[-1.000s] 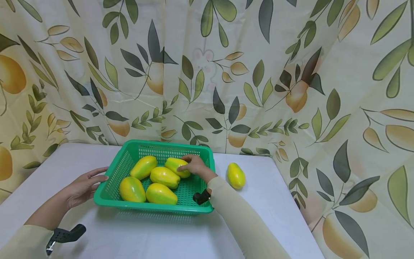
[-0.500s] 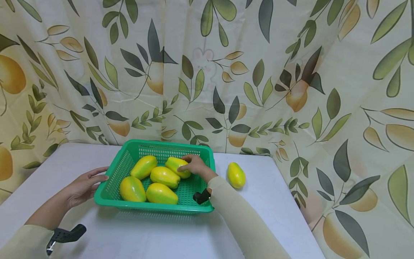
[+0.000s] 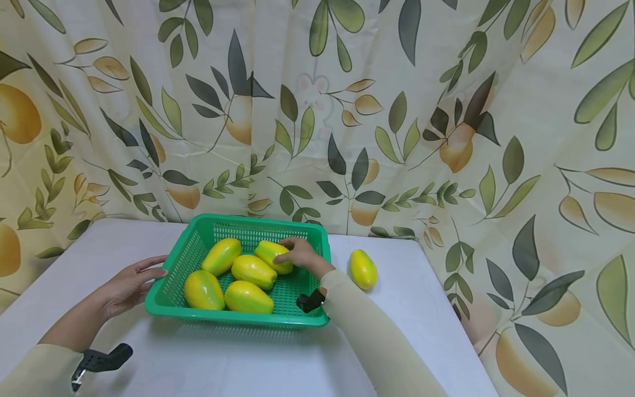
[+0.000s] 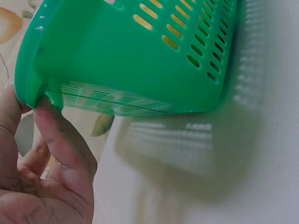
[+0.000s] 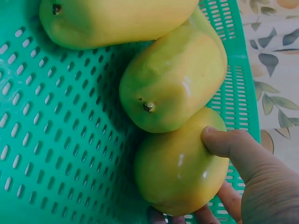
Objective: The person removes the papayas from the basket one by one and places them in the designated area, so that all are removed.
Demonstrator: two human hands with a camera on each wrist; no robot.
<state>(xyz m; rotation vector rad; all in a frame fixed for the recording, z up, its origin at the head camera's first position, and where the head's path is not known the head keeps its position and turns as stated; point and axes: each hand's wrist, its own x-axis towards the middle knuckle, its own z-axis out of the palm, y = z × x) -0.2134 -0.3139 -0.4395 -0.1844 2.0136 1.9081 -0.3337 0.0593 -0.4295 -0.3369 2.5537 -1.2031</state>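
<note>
A green plastic basket (image 3: 238, 318) stands on the table with several yellow-green papayas lying in it. My left hand (image 3: 128, 288) pinches the rim at its left end; the left wrist view shows the thumb and a finger (image 4: 63, 135) on the rim corner. Inside, toward the back right, my right hand (image 3: 303, 256) grips a papaya (image 3: 272, 255). In the right wrist view the thumb lies on top of that papaya (image 5: 180, 168) and fingertips show beneath it. Another papaya (image 5: 175, 77) touches it. The far side of the gripped fruit is hidden.
One more papaya (image 3: 363, 269) lies on the white tabletop (image 3: 407, 320) to the right of the basket. A leaf-patterned curtain (image 3: 307, 138) hangs behind the table and down both sides. Each wrist carries a black camera mount (image 3: 106, 358).
</note>
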